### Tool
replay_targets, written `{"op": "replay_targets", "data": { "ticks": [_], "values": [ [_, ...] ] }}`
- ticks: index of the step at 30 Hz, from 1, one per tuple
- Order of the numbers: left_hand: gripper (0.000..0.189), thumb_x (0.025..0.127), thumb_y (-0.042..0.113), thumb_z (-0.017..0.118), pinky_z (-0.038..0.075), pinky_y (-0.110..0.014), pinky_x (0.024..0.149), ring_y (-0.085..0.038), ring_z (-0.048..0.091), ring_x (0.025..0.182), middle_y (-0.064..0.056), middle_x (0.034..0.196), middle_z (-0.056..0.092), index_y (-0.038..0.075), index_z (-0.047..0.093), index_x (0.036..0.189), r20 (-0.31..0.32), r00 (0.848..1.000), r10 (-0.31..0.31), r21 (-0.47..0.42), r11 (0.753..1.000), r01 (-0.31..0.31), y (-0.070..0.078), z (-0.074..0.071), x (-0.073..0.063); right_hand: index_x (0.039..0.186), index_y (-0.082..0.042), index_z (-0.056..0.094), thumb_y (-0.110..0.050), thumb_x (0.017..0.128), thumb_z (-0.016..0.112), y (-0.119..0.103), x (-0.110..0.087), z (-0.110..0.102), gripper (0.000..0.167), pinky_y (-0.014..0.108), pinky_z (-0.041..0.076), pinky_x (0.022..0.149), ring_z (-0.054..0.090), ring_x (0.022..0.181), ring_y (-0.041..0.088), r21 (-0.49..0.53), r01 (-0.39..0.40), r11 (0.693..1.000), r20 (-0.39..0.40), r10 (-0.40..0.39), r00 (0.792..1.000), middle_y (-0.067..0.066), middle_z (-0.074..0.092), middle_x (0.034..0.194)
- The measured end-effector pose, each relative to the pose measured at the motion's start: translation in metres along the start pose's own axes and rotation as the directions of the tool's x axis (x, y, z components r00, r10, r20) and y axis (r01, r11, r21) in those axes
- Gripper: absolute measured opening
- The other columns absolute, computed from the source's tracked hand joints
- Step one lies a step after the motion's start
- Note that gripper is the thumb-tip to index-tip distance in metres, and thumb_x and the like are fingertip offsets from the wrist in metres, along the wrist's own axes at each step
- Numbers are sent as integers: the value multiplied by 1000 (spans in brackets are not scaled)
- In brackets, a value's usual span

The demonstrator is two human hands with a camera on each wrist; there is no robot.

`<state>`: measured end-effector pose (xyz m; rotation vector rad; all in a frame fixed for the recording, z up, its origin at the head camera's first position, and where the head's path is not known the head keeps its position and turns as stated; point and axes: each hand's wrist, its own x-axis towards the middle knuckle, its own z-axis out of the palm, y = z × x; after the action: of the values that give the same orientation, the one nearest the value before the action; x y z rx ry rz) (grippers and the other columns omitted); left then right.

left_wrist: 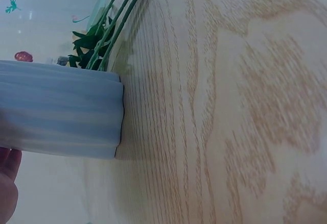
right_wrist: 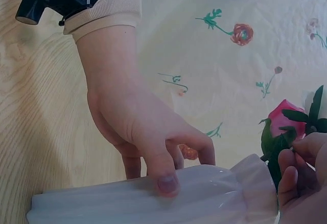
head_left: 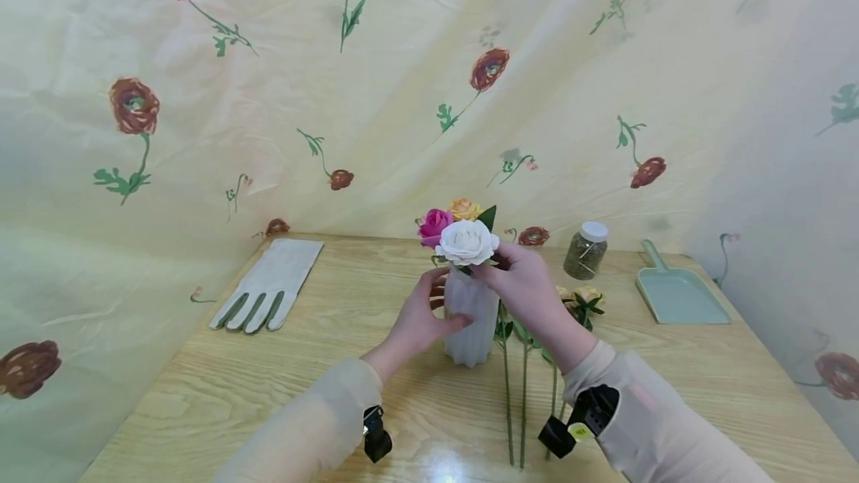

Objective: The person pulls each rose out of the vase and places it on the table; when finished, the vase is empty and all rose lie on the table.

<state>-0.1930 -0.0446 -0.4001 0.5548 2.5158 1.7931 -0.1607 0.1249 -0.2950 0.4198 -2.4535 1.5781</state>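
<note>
A white ribbed vase (head_left: 470, 319) stands on the wooden table (head_left: 268, 379). My left hand (head_left: 423, 315) grips its side, thumb and fingers curled round it; the right wrist view shows the left hand (right_wrist: 148, 137) on the vase (right_wrist: 153, 196). My right hand (head_left: 523, 282) pinches the stem just under a white rose (head_left: 466, 242) at the vase's mouth. A pink rose (head_left: 435, 223) and an orange rose (head_left: 463, 208) stand in the vase behind it. The left wrist view shows the vase (left_wrist: 61, 109) base and green stems (left_wrist: 110, 25).
Several loose flower stems (head_left: 517, 386) lie on the table right of the vase, with yellow blooms (head_left: 580, 298). A pair of white gloves (head_left: 268, 285) lies at the back left. A lidded jar (head_left: 586, 250) and a green dustpan (head_left: 678, 291) sit at the back right. A floral cloth hangs behind.
</note>
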Motion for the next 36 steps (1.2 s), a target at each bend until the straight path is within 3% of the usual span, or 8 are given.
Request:
{"op": "replay_targets", "data": {
  "ticks": [7,12,18,22,26,32,36],
  "values": [
    [78,77,30,78,46,-39,95,-24,51,114,-6,130,47,18,33,140,3,1000,14,-3,1000,-14,2,-1,0,111,-5,67,-12,88,65,-1,2,-1,25,37,54,78,61,97,23,-3,15,1000,27,-14,1000,12,66,109],
    [78,77,26,79,45,-42,96,-26,51,114,-10,130,47,14,34,140,2,999,36,-27,999,-36,2,0,0,115,-1,64,-12,90,62,-7,0,-4,27,34,53,79,61,96,22,74,-14,997,12,13,1000,15,65,107],
    [78,76,24,79,44,-43,96,-27,51,113,-12,128,48,10,34,139,-8,999,53,-34,998,-53,2,0,-1,117,1,62,-16,91,62,-15,0,-12,31,36,51,84,59,100,23,61,-28,998,-4,28,1000,16,64,111],
    [79,75,26,80,45,-42,96,-26,51,113,-10,127,48,12,34,139,-9,999,52,-23,998,-53,1,0,0,115,2,62,-22,92,61,-20,1,-21,33,40,48,90,59,103,25,53,-29,998,-38,31,999,17,64,111],
    [78,75,27,80,45,-43,95,-25,52,112,-9,126,49,13,35,137,-12,998,63,-18,998,-63,-1,1,0,111,2,64,-25,92,60,-19,1,-30,33,32,50,85,61,96,18,56,-15,998,-119,21,993,14,66,106],
    [76,76,27,79,46,-45,94,-27,53,110,-10,125,49,12,35,136,-10,996,84,-15,996,-84,-1,1,0,107,1,61,-15,92,59,-16,3,-35,22,22,47,73,54,83,12,204,-2,979,-200,43,979,-5,61,91],
    [76,76,26,80,46,-46,94,-27,53,110,-10,125,49,12,35,136,-10,996,86,-18,996,-86,-1,2,0,99,-5,58,-9,92,58,-17,3,-37,8,24,43,67,47,75,15,313,-12,950,-180,72,981,-4,53,83]
  ]
}}
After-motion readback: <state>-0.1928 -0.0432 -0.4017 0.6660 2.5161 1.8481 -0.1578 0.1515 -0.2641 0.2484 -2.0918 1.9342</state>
